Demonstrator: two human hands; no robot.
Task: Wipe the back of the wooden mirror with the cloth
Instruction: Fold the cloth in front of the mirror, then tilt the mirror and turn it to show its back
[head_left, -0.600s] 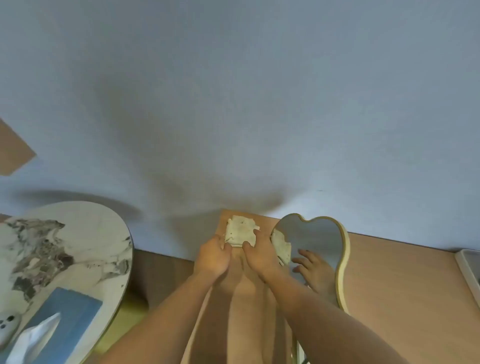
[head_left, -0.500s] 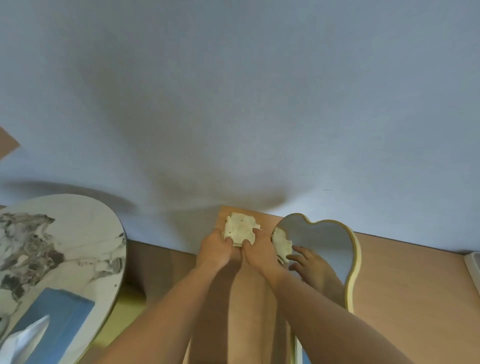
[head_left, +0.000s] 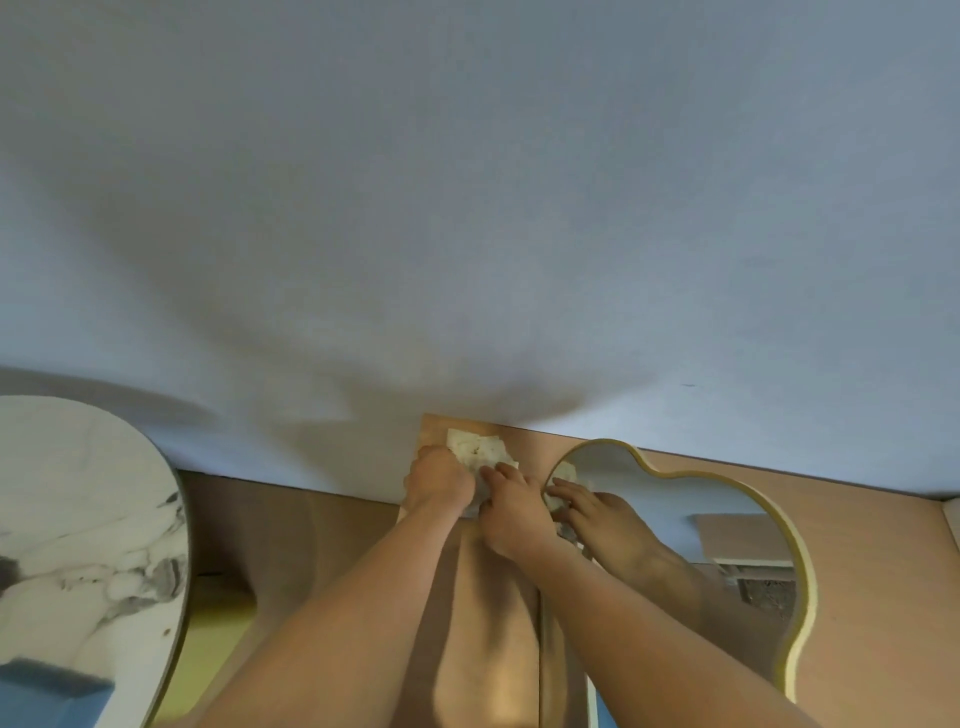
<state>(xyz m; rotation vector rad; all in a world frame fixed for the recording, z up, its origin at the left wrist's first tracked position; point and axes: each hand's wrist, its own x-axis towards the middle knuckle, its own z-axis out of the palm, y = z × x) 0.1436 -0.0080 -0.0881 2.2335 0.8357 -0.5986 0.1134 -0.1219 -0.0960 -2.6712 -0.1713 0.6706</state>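
Both hands press the cloth (head_left: 480, 450) flat against the far corner of the wooden mirror (head_left: 488, 613) back, just beside the grey wall (head_left: 467, 208); the left hand (head_left: 439, 480) has fingers curled on its near edge, the right hand (head_left: 511, 509) has fingers together on top. A gold-rimmed mirror (head_left: 727, 519) stands close on the right, a marble table (head_left: 78, 519) well apart on the left. Since half a second ago the hands barely moved; the view shifted left.

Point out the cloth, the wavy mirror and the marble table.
cloth (head_left: 475, 448), head view, its pale top part above the fingers.
wavy mirror (head_left: 675, 474), head view, its yellow top rim.
marble table (head_left: 78, 493), head view, bare white top.
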